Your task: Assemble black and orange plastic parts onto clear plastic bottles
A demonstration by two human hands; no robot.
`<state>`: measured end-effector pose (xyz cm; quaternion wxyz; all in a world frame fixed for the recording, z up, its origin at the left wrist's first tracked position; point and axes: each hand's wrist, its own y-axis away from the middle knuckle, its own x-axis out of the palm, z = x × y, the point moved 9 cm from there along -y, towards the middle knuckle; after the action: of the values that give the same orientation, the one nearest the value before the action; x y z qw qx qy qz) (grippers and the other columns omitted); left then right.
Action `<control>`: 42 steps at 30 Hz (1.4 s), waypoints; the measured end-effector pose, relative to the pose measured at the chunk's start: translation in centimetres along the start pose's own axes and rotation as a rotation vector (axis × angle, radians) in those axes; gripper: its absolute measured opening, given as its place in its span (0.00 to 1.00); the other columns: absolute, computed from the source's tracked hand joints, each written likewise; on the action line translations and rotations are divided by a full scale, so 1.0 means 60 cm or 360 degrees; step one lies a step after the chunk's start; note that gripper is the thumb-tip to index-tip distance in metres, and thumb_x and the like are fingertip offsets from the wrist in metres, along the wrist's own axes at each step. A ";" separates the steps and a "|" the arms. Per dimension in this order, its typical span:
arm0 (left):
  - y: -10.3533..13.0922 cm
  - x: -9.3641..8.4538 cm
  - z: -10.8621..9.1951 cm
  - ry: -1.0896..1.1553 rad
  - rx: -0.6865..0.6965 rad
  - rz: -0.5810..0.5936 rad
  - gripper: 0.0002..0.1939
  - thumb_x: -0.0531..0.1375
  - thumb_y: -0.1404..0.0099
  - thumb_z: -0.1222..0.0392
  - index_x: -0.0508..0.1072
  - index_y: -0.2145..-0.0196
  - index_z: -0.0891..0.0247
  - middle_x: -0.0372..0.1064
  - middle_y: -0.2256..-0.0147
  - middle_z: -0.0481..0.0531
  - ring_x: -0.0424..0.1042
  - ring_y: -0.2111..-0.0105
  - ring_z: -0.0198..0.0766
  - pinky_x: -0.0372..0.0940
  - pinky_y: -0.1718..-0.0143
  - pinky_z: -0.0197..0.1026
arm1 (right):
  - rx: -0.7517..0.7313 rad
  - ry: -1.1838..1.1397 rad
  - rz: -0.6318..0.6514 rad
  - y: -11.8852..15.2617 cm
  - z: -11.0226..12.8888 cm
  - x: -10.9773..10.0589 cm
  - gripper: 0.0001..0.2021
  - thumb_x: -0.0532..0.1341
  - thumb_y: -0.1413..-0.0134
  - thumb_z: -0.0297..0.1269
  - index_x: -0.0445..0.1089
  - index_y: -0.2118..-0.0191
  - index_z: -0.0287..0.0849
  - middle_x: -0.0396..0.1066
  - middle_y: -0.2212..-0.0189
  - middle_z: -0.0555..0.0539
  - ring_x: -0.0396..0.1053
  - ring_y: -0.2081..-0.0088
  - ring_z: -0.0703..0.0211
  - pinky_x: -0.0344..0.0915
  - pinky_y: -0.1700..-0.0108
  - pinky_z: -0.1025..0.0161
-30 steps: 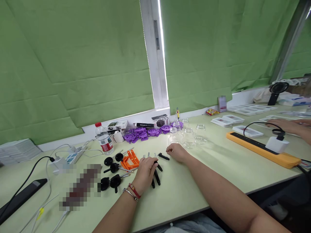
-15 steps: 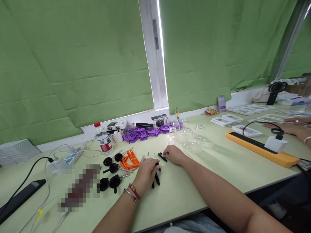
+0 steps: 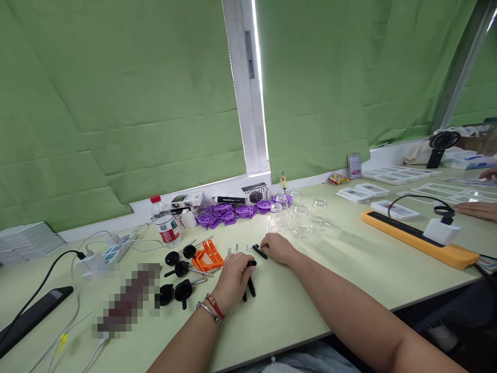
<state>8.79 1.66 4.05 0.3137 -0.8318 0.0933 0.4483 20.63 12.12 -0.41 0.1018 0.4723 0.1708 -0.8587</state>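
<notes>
My left hand (image 3: 234, 275) has its fingers closed around a short black cylindrical piece (image 3: 252, 263), whose end sticks out by the thumb. Two black rods (image 3: 251, 287) lie on the table below that hand, partly hidden by it. My right hand (image 3: 278, 248) rests on the table with curled fingers. Beside its fingertips lies a small black part (image 3: 260, 252); whether the fingers pinch anything is hidden. Several tiny clear bits (image 3: 248, 248) and thin metal pins (image 3: 236, 248) lie just beyond my hands.
Left of my hands are orange plastic brackets (image 3: 209, 256) and several black knobs on metal rods (image 3: 183, 290). Clear glass jars (image 3: 300, 221), purple plastic parts (image 3: 221, 213) and a water bottle (image 3: 166, 223) stand behind. An orange power strip (image 3: 415, 238) and a co-worker's hand (image 3: 479, 210) are rightward.
The black piece in my left hand has turned from pointing down to lying nearly level. My right hand has stayed put. The co-worker's hands at the far right have shifted.
</notes>
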 end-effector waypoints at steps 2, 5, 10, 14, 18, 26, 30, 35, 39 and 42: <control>0.000 -0.001 0.006 0.0054 -0.0052 -0.0016 0.09 0.51 0.35 0.61 0.70 0.61 0.60 0.69 0.65 0.53 0.66 0.62 0.42 0.60 0.58 0.47 | 0.0008 0.0038 0.0010 0.002 0.004 -0.003 0.08 0.58 0.55 0.28 0.76 0.74 0.42 0.73 0.72 0.46 0.67 0.68 0.59 0.56 0.70 0.67; 0.001 -0.003 0.014 0.0144 -0.0141 -0.0049 0.09 0.51 0.36 0.60 0.70 0.62 0.60 0.70 0.66 0.53 0.67 0.62 0.42 0.61 0.58 0.47 | 0.0013 0.0048 -0.0003 0.005 0.006 -0.010 0.09 0.57 0.55 0.27 0.75 0.75 0.40 0.72 0.72 0.45 0.66 0.68 0.59 0.56 0.70 0.67; 0.002 0.002 0.028 0.0225 -0.0259 -0.0058 0.08 0.52 0.36 0.59 0.70 0.63 0.59 0.70 0.66 0.52 0.67 0.62 0.42 0.62 0.58 0.48 | -0.0126 -0.0245 -0.0180 0.017 0.023 -0.040 0.09 0.56 0.52 0.28 0.74 0.73 0.40 0.70 0.70 0.45 0.65 0.69 0.61 0.58 0.68 0.66; 0.002 0.005 0.030 0.0228 -0.0235 -0.0075 0.08 0.53 0.36 0.58 0.70 0.64 0.59 0.70 0.66 0.52 0.68 0.63 0.42 0.62 0.58 0.48 | -0.0461 -0.0662 -0.0192 0.044 0.073 -0.059 0.08 0.56 0.49 0.31 0.74 0.69 0.42 0.67 0.69 0.48 0.64 0.71 0.64 0.61 0.68 0.67; 0.000 0.003 0.028 0.0189 -0.0215 -0.0078 0.08 0.53 0.37 0.59 0.71 0.62 0.59 0.71 0.65 0.53 0.68 0.63 0.43 0.62 0.58 0.49 | -0.0701 -0.0766 -0.0047 0.069 0.119 -0.057 0.08 0.57 0.48 0.32 0.74 0.67 0.42 0.66 0.71 0.49 0.63 0.72 0.66 0.60 0.70 0.68; 0.000 0.003 0.027 0.0125 -0.0180 -0.0078 0.09 0.53 0.36 0.60 0.72 0.61 0.58 0.72 0.65 0.52 0.68 0.63 0.42 0.61 0.58 0.48 | -0.0740 -0.0702 0.0037 0.072 0.123 -0.047 0.09 0.58 0.49 0.31 0.76 0.65 0.44 0.66 0.71 0.48 0.62 0.74 0.66 0.59 0.72 0.68; 0.002 0.002 0.028 0.0120 -0.0154 -0.0101 0.09 0.53 0.36 0.59 0.71 0.62 0.58 0.72 0.66 0.52 0.69 0.63 0.41 0.62 0.58 0.47 | -0.0735 -0.0707 0.0049 0.070 0.122 -0.047 0.10 0.58 0.49 0.33 0.76 0.64 0.44 0.67 0.71 0.48 0.64 0.72 0.65 0.62 0.69 0.67; 0.002 0.000 0.024 0.0074 -0.0162 -0.0076 0.08 0.52 0.36 0.57 0.71 0.65 0.59 0.71 0.67 0.51 0.69 0.63 0.41 0.61 0.58 0.47 | -0.0213 -0.0705 -0.0320 0.033 0.029 -0.076 0.11 0.56 0.48 0.36 0.74 0.64 0.41 0.71 0.67 0.46 0.68 0.66 0.59 0.64 0.62 0.63; 0.003 -0.003 0.021 0.0068 -0.0184 -0.0053 0.10 0.52 0.36 0.56 0.71 0.64 0.59 0.71 0.66 0.52 0.68 0.62 0.43 0.61 0.59 0.47 | 0.0342 -0.0615 -0.0412 0.015 -0.075 -0.072 0.11 0.55 0.50 0.35 0.74 0.63 0.42 0.73 0.62 0.45 0.69 0.63 0.57 0.64 0.62 0.64; 0.003 -0.005 0.016 0.0068 -0.0163 -0.0043 0.10 0.51 0.36 0.56 0.71 0.64 0.59 0.71 0.67 0.53 0.68 0.63 0.42 0.61 0.59 0.47 | 0.0397 -0.0440 -0.0313 0.007 -0.095 -0.055 0.11 0.56 0.50 0.35 0.74 0.63 0.42 0.74 0.63 0.45 0.70 0.63 0.57 0.63 0.63 0.64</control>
<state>7.88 2.07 3.85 0.2747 -0.8573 0.0657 0.4305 26.98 14.00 -0.53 -0.0194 0.3400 0.0927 -0.9356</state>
